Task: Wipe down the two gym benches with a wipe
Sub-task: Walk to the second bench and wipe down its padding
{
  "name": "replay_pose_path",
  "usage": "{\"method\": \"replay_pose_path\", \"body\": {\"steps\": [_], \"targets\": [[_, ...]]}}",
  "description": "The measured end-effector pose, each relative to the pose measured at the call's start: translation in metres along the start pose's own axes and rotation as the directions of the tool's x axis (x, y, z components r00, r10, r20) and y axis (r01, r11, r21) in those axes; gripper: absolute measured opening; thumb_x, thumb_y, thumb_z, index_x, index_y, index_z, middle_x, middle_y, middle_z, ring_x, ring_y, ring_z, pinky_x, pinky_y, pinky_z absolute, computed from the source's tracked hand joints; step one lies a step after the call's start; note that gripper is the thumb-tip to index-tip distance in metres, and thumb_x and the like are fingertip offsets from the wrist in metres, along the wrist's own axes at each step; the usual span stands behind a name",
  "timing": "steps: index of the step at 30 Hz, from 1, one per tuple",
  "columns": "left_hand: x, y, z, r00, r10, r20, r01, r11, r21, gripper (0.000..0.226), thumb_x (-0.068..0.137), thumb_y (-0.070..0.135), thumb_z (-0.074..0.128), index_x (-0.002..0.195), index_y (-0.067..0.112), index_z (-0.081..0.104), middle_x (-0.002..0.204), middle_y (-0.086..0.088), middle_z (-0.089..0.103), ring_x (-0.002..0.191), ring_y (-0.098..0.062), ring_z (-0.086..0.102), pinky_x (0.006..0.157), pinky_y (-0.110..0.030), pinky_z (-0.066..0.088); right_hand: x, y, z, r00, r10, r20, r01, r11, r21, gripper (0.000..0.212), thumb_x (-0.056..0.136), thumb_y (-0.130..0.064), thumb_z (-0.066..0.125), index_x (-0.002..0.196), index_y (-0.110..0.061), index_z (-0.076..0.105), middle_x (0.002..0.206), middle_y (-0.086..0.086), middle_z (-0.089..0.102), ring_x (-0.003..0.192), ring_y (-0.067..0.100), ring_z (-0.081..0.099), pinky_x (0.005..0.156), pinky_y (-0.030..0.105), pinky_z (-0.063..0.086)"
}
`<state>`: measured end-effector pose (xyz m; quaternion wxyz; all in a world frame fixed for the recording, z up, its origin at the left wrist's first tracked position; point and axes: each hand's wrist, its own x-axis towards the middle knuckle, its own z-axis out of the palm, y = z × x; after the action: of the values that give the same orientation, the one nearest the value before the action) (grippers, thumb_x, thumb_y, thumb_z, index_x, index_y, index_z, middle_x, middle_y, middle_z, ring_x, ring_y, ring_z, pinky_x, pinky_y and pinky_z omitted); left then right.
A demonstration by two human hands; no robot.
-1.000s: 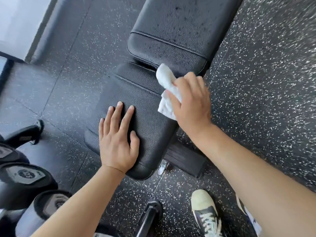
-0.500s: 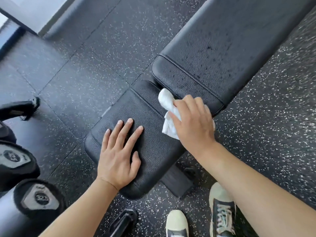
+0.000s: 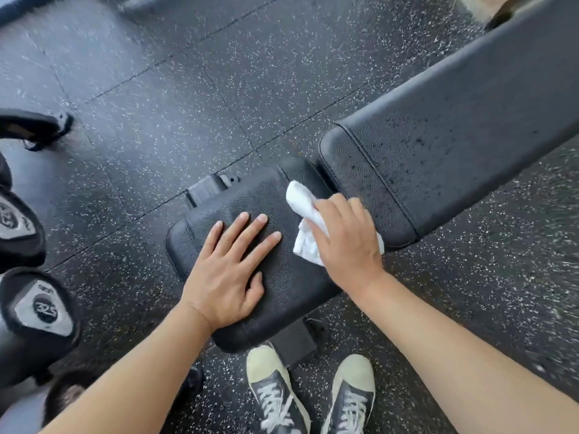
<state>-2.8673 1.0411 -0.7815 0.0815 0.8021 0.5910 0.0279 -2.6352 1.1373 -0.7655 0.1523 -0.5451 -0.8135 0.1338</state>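
A black padded gym bench runs from centre to upper right, made of a short seat pad [image 3: 282, 292] and a long back pad [image 3: 454, 145] speckled with droplets. My left hand [image 3: 228, 270] lies flat on the seat pad with its fingers spread. My right hand [image 3: 347, 239] holds a crumpled white wipe [image 3: 302, 202] against the far end of the seat pad, by the gap to the back pad. Part of the wipe is hidden under my fingers. Only one bench is in view.
Several black dumbbells [image 3: 37, 311] lie along the left edge. The bench's foot bracket [image 3: 294, 339] sticks out beneath the seat pad, just ahead of my two sneakers [image 3: 275, 389]. Speckled rubber floor tiles [image 3: 188, 89] surround the bench.
The view has swung, so the bench now slants to the upper right and both shoes show. Both hands stay on the seat pad, the right one still holding the wipe near the gap.
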Motion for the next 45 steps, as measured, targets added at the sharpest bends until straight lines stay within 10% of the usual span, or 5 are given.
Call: {"method": "replay_pose_path", "body": {"steps": [19,28,45], "targets": [[0.002,0.006,-0.014,0.998,-0.041,0.055,0.046,0.994,-0.102,0.070,0.092,0.041,0.049,0.161,0.032,0.040,0.173,-0.002,0.027,0.161,-0.031,0.022,0.128,-0.059,0.018,0.135,-0.038,0.036,0.987,-0.092,0.129,0.097,0.995,-0.034,0.026,0.103,-0.034,0.054,0.117,-0.012,0.060,0.112,0.009,0.063,0.099,0.035,0.053,0.077,0.043,0.037],[0.050,0.040,-0.050,0.926,-0.368,0.088,0.378,0.902,-0.209,0.051,0.084,0.016,0.058,0.135,0.016,0.062,0.142,-0.006,0.058,0.133,-0.037,0.051,0.112,-0.055,0.039,0.034,0.000,-0.016,0.957,-0.190,0.220,0.181,0.982,0.060,0.023,0.102,-0.027,0.064,0.115,-0.009,0.064,0.101,0.009,0.061,0.087,0.033,0.054,0.077,0.051,0.049],[0.168,0.078,-0.005,0.804,-0.588,-0.094,0.566,0.803,-0.187,0.058,0.095,0.032,0.042,0.149,0.014,0.052,0.154,-0.006,0.050,0.149,-0.028,0.040,0.126,-0.055,0.022,0.008,0.124,-0.043,0.968,-0.235,0.085,0.238,0.971,-0.027,0.022,0.098,-0.033,0.060,0.108,-0.014,0.067,0.092,0.001,0.056,0.076,0.024,0.047,0.064,0.042,0.041]]}}
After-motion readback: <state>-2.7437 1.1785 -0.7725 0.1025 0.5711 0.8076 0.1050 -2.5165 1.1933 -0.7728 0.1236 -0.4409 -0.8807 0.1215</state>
